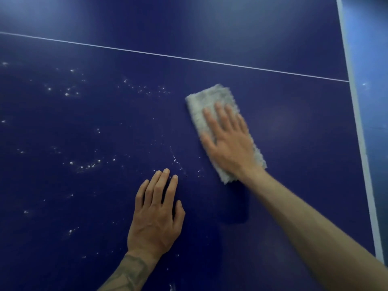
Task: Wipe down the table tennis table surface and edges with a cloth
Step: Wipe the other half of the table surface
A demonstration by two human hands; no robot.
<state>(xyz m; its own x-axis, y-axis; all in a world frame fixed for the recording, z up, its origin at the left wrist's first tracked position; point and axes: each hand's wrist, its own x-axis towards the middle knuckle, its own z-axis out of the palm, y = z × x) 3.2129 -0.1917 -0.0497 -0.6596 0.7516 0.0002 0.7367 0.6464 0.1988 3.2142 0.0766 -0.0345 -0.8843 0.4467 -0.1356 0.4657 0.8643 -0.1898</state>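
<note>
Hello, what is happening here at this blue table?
A person is wiping a blue table tennis table. The right hand presses flat on a folded grey cloth lying on the surface, near the white edge line on the right. The left hand rests flat on the table, holding nothing. Many white specks lie to the left of the cloth, so that part looks not yet wiped.

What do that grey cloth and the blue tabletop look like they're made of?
Grey folded cloth: soft, fluffy fabric, likely microfibre; its edges look fuzzy. Dark blue tabletop: hard, smooth painted board, probably; it shows soft glare.
</note>
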